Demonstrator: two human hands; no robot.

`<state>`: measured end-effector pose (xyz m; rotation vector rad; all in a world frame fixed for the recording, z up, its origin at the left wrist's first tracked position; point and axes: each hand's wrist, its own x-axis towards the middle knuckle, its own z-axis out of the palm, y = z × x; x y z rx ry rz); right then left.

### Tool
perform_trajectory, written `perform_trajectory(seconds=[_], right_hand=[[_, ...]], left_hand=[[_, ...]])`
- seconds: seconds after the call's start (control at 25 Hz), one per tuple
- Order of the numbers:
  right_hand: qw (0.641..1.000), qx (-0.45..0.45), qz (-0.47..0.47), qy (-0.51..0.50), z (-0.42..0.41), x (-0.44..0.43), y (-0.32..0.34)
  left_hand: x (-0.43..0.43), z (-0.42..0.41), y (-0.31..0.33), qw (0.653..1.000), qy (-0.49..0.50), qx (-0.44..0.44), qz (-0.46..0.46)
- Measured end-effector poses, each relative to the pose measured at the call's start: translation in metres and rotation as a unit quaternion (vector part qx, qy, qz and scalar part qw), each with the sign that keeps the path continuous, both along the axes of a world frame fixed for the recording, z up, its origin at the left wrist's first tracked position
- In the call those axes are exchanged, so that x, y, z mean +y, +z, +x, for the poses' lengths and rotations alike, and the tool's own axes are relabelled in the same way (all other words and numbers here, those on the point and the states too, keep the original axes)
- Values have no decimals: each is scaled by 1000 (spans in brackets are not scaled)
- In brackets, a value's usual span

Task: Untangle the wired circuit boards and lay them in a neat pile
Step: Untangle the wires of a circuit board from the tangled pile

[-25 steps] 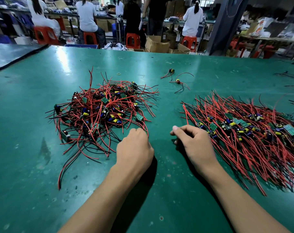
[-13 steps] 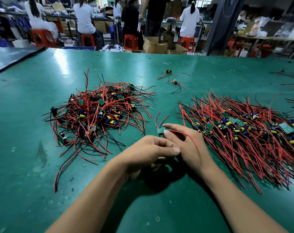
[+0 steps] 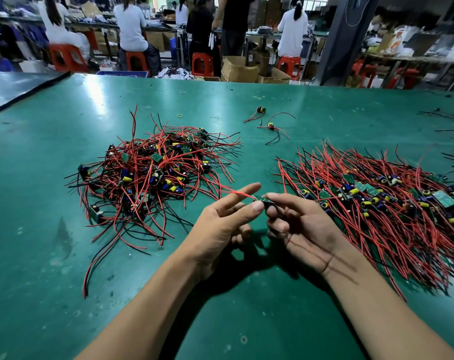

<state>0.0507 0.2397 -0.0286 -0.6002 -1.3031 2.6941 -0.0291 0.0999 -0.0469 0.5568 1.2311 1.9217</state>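
Wires sprawl at the left of the green-topped work table, where a tangled heap of small green circuit boards with red and black leads lies in a loose mound, strands sticking out on every side and one long red and black pair trailing toward the near edge. Beyond the heap, a small yellow rubber band lies flat on the table.

The left hand is raised just right of the heap, above the table, palm turned inward. Its forefinger points out straight, and a red lead runs between that finger and the thumb. The thumb tip meets the left end of a single small wired circuit board, which is held in the air between the two hands. The other fingers curl loosely below, and I cannot tell whether any of them pinches the board against the thumb.

Farther back, well apart from both heaps, two stray wired boards lie near each other on the table.

The right hand faces the left, palm up, and pinches the board's dark right end between forefinger and thumb. A thin dark lead crosses its palm and wrist.

To the right, touching neither hand, lies the combed-out pile of wired circuit boards, its boards in a band across the middle and its red leads fanned roughly in line.

Behind the table, blurred, people sit on red plastic stools among brown cardboard boxes.
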Motion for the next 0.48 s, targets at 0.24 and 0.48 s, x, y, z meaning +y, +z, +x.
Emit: perform_trajectory(seconds=[0.24, 0.48], right_hand=[[999, 0, -8, 33, -1, -2, -5], [997, 41, -28, 53, -2, -1, -8]], left_hand=[[2, -2, -1, 993, 115, -35, -7], [3, -4, -1, 983, 172, -46, -40]])
